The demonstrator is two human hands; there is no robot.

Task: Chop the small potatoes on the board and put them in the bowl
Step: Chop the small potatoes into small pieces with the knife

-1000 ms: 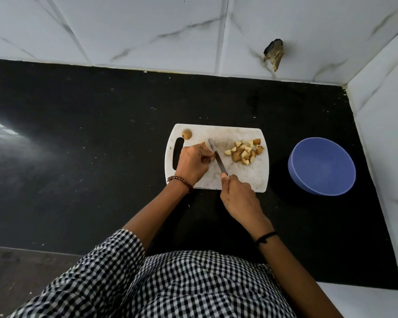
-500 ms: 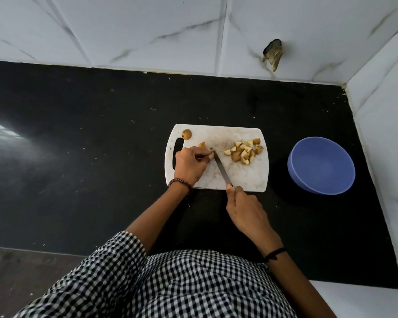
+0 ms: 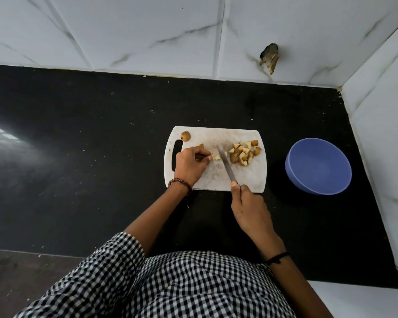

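Person is standing at a black stone countertop (image 3: pixel 101 157), working over a white plastic cutting board with a handle slot (image 3: pixel 216 177).

Left hand (image 3: pixel 190 165) is curling its fingers and pinching a small pale potato fragment (image 3: pixel 216 157) down against the board, likely so it is not rolling under the cut. Knuckles are sitting just left of the blade, fingertips tucked away from the edge.

Right hand (image 3: pixel 251 210) is wrapping around the handle of a long silver kitchen knife (image 3: pixel 225 164). The handle is hidden inside the fist and one digit is lying forward on the blade's base, probably for control. The blade is angling up-left across the board, tip right beside the pinched fragment.

A heap of brown-skinned, yellow-fleshed chopped potato pieces (image 3: pixel 244 153) is sitting on the board's right side, seemingly pushed clear of the cutting zone and toward the bowl.

One whole small brown potato (image 3: pixel 185 135) is waiting at the board's far left corner, uncut.

A round blue plastic bowl (image 3: pixel 319 171) is standing right of the board, apart from it, with nothing inside, so transfer is not yet done.
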